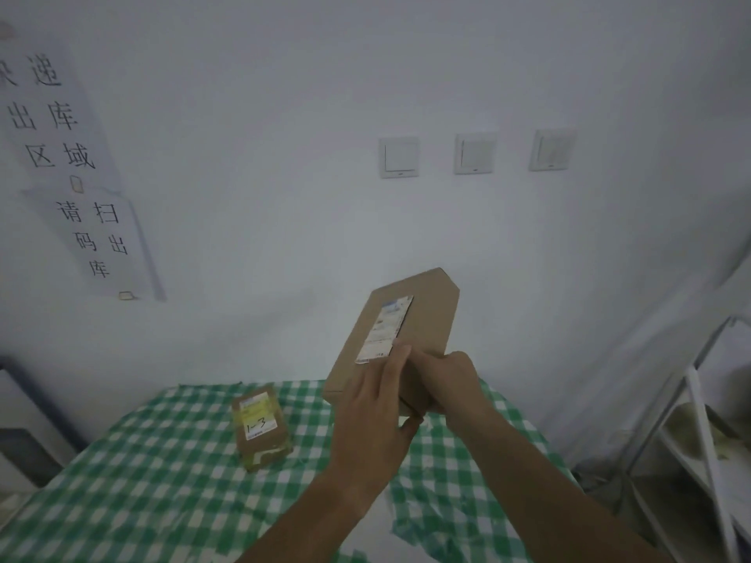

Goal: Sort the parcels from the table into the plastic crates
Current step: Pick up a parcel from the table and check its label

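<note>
A flat brown cardboard parcel (422,314) with a white shipping label is held tilted in the air above the far right part of the table. My left hand (376,408) lies on its top face with the thumb under the near corner, pinching it. My right hand (451,379) is curled round the parcel's near right edge. A smaller brown parcel (262,426) with a yellow label marked "1-3" lies on the green-and-white checked tablecloth (162,481), left of my hands. No plastic crate is in view.
A white metal shelf rack (691,404) stands to the right of the table. The white wall behind carries paper signs (93,237) at left and three switches (475,153). A dark grey object (24,444) sits beyond the table's left edge.
</note>
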